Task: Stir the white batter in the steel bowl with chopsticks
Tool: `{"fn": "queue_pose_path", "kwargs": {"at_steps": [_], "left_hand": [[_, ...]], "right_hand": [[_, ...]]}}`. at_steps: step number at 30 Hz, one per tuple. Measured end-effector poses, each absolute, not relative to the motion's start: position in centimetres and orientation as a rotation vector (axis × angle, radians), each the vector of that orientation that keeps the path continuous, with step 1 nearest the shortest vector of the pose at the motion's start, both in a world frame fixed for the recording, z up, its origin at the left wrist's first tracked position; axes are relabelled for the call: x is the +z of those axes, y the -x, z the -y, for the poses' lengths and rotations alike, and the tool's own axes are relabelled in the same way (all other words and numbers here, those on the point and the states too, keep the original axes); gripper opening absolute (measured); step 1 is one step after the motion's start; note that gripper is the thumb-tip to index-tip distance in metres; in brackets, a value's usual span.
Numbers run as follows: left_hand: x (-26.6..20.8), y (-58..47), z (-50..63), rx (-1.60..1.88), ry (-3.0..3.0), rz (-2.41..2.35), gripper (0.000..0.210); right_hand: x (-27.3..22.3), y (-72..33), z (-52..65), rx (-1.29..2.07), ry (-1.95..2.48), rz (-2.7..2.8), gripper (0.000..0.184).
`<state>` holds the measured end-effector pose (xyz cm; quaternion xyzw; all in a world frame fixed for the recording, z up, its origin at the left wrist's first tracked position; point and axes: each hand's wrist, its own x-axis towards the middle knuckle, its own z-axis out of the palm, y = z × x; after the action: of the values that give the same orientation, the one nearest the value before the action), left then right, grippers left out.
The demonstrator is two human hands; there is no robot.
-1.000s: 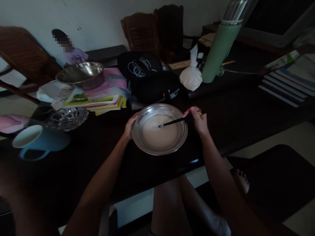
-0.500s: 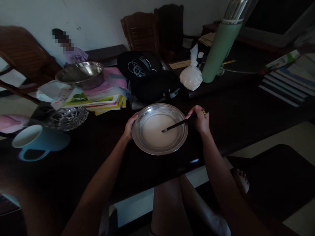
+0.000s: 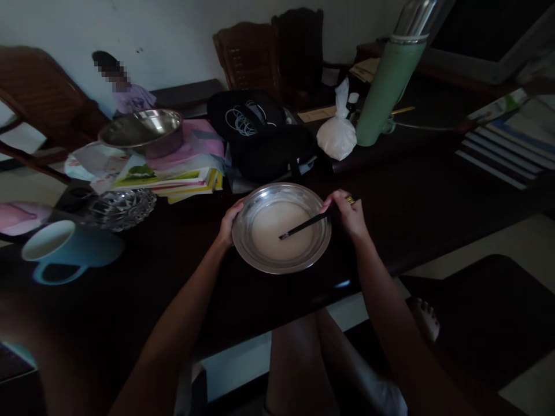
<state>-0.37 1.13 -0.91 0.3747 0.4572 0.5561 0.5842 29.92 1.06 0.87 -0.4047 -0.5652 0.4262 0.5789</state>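
A shiny metal bowl [image 3: 323, 248] stands on the dark table near its front edge, with a milky white liquid [image 3: 273, 225] in it. My left hand [image 3: 229, 222] grips the bowl's left rim. At the right side, my right hand [image 3: 347, 212] is closed around black chopsticks [image 3: 303, 225], seemingly a pair held together. Their gold-coloured ends show at the fingers, and the lighter tips dip into the liquid. Behind the bowl's right side sits a knotted clear bag of white powder [image 3: 337, 137].
A green thermos [image 3: 388, 92] stands at the back right, near stacked books [image 3: 507, 150]. Behind the bowl lies a black bag [image 3: 269, 144]. Leftward are a blue mug [image 3: 71, 251], a glass dish [image 3: 124, 209] and another metal bowl [image 3: 160, 138] on papers. A person [image 3: 132, 98] is at the back left.
My right hand has shifted slightly left and down, moving the chopstick tips leftward through the liquid. My left hand and the bowl have stayed put.
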Motion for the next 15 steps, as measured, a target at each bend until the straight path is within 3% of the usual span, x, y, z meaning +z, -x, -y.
{"fn": "queue_pose_path", "kwargs": {"at_steps": [15], "left_hand": [[-1.07,0.55,-1.18,1.291,-0.893,-1.082,0.029]], "right_hand": [[1.20,-29.77,-0.96,1.010,0.979,1.356,0.041]]}}
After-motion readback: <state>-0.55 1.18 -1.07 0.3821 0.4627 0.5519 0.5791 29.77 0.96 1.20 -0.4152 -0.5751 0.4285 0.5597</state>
